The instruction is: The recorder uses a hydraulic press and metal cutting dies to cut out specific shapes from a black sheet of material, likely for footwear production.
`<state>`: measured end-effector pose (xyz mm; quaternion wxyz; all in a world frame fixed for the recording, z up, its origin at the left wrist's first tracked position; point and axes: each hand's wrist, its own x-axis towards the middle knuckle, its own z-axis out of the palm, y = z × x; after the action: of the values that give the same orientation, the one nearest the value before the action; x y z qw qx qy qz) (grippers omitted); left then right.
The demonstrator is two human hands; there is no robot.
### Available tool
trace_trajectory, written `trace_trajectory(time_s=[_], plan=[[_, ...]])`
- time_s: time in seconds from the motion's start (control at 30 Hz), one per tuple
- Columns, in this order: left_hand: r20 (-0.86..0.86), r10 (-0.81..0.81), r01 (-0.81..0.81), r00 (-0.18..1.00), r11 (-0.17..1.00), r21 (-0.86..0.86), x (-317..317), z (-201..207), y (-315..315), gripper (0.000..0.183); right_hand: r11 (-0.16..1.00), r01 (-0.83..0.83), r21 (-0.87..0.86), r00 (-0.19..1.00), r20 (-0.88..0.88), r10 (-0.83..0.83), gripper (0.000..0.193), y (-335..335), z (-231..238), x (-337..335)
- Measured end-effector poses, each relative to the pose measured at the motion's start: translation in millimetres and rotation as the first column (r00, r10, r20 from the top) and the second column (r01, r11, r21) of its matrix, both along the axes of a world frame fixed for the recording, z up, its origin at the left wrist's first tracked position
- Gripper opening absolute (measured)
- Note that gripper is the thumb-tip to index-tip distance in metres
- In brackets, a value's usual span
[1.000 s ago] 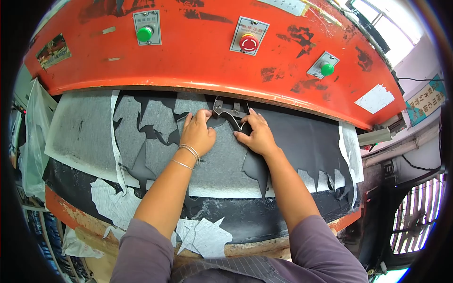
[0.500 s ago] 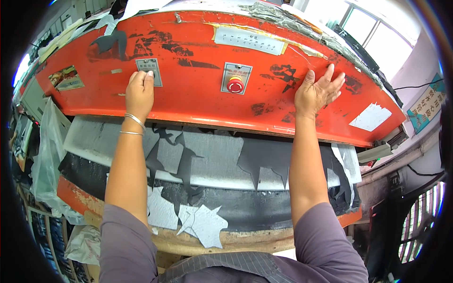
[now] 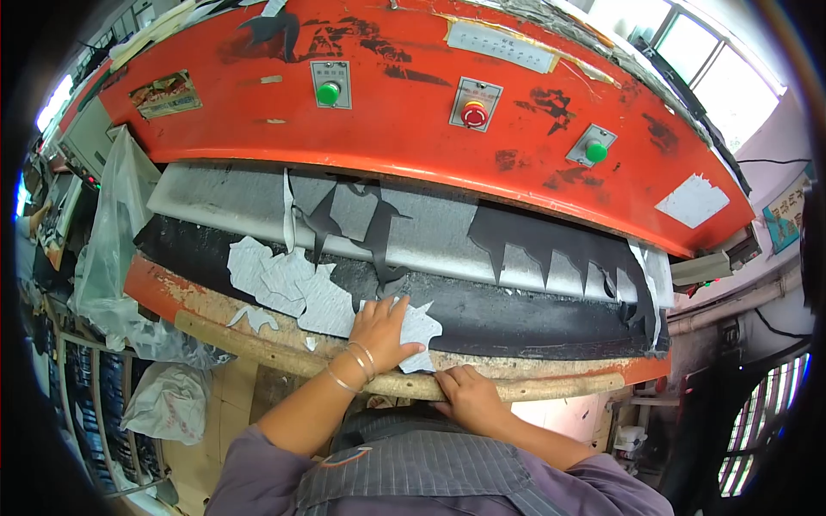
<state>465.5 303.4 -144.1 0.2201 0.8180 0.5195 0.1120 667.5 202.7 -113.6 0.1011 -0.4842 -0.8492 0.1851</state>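
My left hand [image 3: 379, 340] lies over a light grey cut sheet piece [image 3: 419, 328], its fingers stretched out and nothing gripped in them. More light grey cut pieces [image 3: 284, 279] overlap to its left on the black work surface. My right hand [image 3: 473, 397] is closed at the wooden front rail [image 3: 533, 387], close to the grey piece's near corner; its fingertips and whatever they hold are hidden. Behind both hands, a dark sheet with cut-outs [image 3: 525, 241] hangs over the pale metal slab [image 3: 232, 206].
A red machine beam [image 3: 387, 129] spans the back. It carries two green buttons, left [image 3: 328, 94] and right [image 3: 595, 151], and a red stop button [image 3: 473, 113] between them. Clear plastic sheeting [image 3: 116, 249] hangs at left above a white sack [image 3: 168, 402].
Both hands have left the beam and come down to the front edge, baring the two green buttons. The grey pieces lie farther left and are more spread out. The view has shifted.
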Motion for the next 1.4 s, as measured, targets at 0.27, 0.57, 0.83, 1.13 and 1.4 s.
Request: trace_trajectory(time_s=[0.27, 0.57, 0.83, 1.13, 1.4], plan=[[-0.011, -0.002, 0.001, 1.0, 0.997, -0.079, -29.7, 14.5, 3.3, 0.063, 0.987, 0.154, 0.038, 0.987, 0.033, -0.155, 0.045, 3.1, -0.4, -14.3], [0.023, 0.254, -0.255, 0.967, 0.967, 0.027, -124.9, 33.8, -44.3, 0.055, 0.696, -0.043, -0.717, 0.999, -0.01, 0.051, 0.052, 41.5, 49.5, 2.2], [0.442, 0.092, -0.051, 0.892, 0.993, -0.104, -75.1, 51.8, -48.3, 0.043, 0.784, 0.619, 0.044, 0.768, 0.178, -0.616, 0.085, 251.1, 23.8, -5.8], [0.585, -0.029, 0.208, 0.811, 0.948, -0.241, -42.4, 43.6, -43.3, 0.036, 0.837, 0.547, -0.012, 0.837, -0.001, -0.547, 0.057, 265.9, -3.8, 5.7], [0.805, 0.368, 0.092, 0.466, 0.884, -0.458, -16.9, 15.7, -33.5, 0.101, 0.937, -0.117, -0.33, 0.83, -0.55, -0.09, 0.053, 91.6, 18.7, 19.4]])
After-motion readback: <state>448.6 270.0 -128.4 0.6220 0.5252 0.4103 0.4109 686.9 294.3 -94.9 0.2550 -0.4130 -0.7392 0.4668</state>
